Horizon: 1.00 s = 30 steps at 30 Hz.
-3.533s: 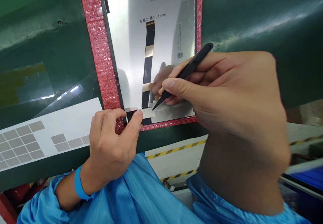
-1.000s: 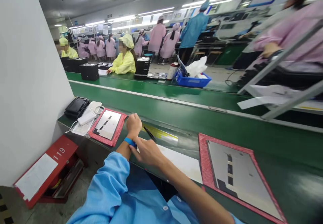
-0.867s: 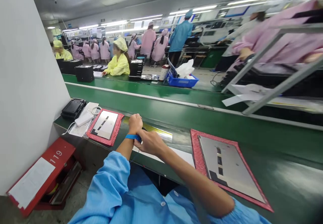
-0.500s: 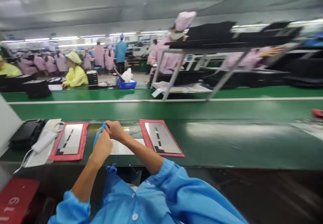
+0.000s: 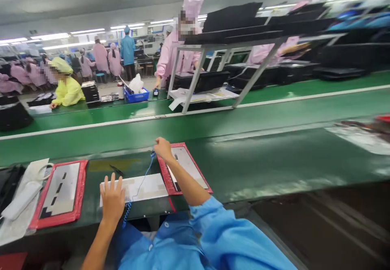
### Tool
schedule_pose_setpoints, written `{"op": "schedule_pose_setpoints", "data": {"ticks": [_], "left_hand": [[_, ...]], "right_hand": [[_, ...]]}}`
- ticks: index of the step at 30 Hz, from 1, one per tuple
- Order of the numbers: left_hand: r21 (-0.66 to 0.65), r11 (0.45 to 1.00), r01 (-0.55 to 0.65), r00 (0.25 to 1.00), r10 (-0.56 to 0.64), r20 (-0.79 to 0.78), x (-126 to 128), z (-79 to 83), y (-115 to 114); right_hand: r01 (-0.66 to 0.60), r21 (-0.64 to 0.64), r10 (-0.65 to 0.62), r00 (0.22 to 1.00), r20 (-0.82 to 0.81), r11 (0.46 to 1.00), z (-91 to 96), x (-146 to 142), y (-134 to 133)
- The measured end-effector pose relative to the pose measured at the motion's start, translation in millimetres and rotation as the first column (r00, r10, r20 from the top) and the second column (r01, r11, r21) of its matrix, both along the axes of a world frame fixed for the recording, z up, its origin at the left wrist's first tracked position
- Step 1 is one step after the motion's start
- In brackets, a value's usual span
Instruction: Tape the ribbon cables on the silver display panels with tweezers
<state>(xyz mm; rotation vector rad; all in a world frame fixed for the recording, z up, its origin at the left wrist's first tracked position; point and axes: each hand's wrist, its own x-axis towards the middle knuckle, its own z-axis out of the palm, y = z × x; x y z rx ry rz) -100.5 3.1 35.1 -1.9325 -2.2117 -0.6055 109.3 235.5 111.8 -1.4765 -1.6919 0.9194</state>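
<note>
My right hand (image 5: 163, 148) pinches a blue wrist strap (image 5: 152, 154) above the far corner of a silver panel (image 5: 187, 166) lying on red bubble wrap (image 5: 163, 172). The strap's coiled blue cord (image 5: 134, 197) hangs down over the table's near edge. My left hand (image 5: 113, 197) rests flat with fingers spread on a white sheet (image 5: 149, 186); its wrist is bare. Black tweezers (image 5: 116, 169) lie on the green table just beyond that hand.
A second panel on red bubble wrap (image 5: 59, 191) lies to the left, beside white items (image 5: 18, 199). A green conveyor belt (image 5: 213, 124) runs beyond. Behind it stand a metal rack with black trays (image 5: 243, 30), a blue bin (image 5: 136, 95) and several workers in pink and yellow.
The tweezers were put down and the view lifted from the panel. My right hand pulled the blue strap off my left wrist and carried it right; my left hand dropped onto the sheet.
</note>
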Motion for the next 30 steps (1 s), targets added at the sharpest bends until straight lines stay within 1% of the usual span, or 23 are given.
{"op": "schedule_pose_setpoints", "data": {"ticks": [1,2,3,4,5,6,7,8,9,11,12,14,16,18,19,21,25,27,30], "left_hand": [[0.021,0.999,0.025,1.000,-0.025,0.017,-1.8,-6.0,-8.3],[0.075,0.997,0.033,0.999,-0.035,0.037,-3.6,-12.7,-15.5],[0.216,0.975,0.058,0.997,-0.069,0.040,-5.5,-20.4,-20.5],[0.295,0.947,0.125,0.989,-0.142,0.035,-7.0,-29.0,-22.8],[0.294,0.937,0.187,0.978,-0.205,0.030,-7.7,-38.0,-22.4],[0.275,0.920,0.280,0.957,-0.291,-0.003,-7.2,-46.6,-20.2],[0.231,0.907,0.351,0.935,-0.352,-0.038,-5.6,-54.3,-16.9],[0.192,0.899,0.393,0.920,-0.387,-0.069,-3.2,-60.5,-13.5],[0.169,0.896,0.410,0.912,-0.398,-0.098,-0.6,-65.2,-10.6],[0.161,0.909,0.385,0.920,-0.365,-0.141,4.2,-70.6,-7.6],[0.165,0.917,0.364,0.927,-0.339,-0.159,6.0,-71.8,-7.8],[0.149,0.931,0.333,0.933,-0.302,-0.196,9.1,-72.1,-11.0],[0.119,0.942,0.315,0.932,-0.283,-0.224,11.9,-70.4,-16.5],[0.071,0.945,0.320,0.925,-0.295,-0.238,14.2,-67.6,-22.8],[0.041,0.947,0.320,0.923,-0.301,-0.240,15.1,-66.1,-26.0],[-0.019,0.951,0.308,0.921,-0.303,-0.244,16.4,-63.0,-32.0],[-0.080,0.962,0.260,0.929,-0.272,-0.251,20.1,-58.8,-39.6],[-0.096,0.964,0.248,0.934,-0.264,-0.241,22.8,-57.9,-40.8],[-0.121,0.966,0.228,0.944,-0.250,-0.214,26.9,-58.1,-41.3]], "right_hand": [[0.042,-0.018,-0.041,0.998,0.046,0.999,-4.1,15.0,0.2],[0.079,-0.033,-0.075,0.993,0.090,0.996,-6.1,24.9,0.7],[0.111,-0.046,-0.105,0.986,0.132,0.993,-6.9,29.3,3.0],[0.129,-0.059,-0.118,0.979,0.166,0.990,-6.8,29.2,8.2],[0.141,-0.072,-0.125,0.973,0.195,0.987,-6.2,26.5,16.3],[0.153,-0.081,-0.132,0.966,0.220,0.985,-5.1,23.6,25.9],[0.173,-0.092,-0.146,0.958,0.246,0.981,-3.4,22.3,35.0],[0.191,-0.102,-0.158,0.950,0.270,0.976,-1.3,24.3,41.1],[0.213,-0.114,-0.171,0.940,0.296,0.970,0.9,30.5,42.6],[0.264,-0.147,-0.197,0.912,0.359,0.953,2.5,56.2,30.7],[0.299,-0.171,-0.211,0.891,0.402,0.939,0.5,74.6,19.2],[0.385,-0.230,-0.230,0.834,0.502,0.894,-10.5,116.6,-6.0],[0.438,-0.289,-0.201,0.781,0.591,0.851,-29.0,154.3,-24.4],[0.434,-0.326,-0.144,0.757,0.637,0.840,-49.3,177.6,-33.2],[0.420,-0.343,-0.113,0.755,0.646,0.840,-58.3,183.2,-35.1],[0.381,-0.382,-0.054,0.764,0.643,0.842,-71.6,185.4,-36.8],[0.313,-0.441,0.023,0.794,0.608,0.841,-83.4,180.5,-37.5],[0.301,-0.442,0.023,0.805,0.593,0.845,-88.6,180.8,-36.3],[0.336,-0.438,-0.024,0.814,0.580,0.834,-100.3,183.7,-31.5]]}}
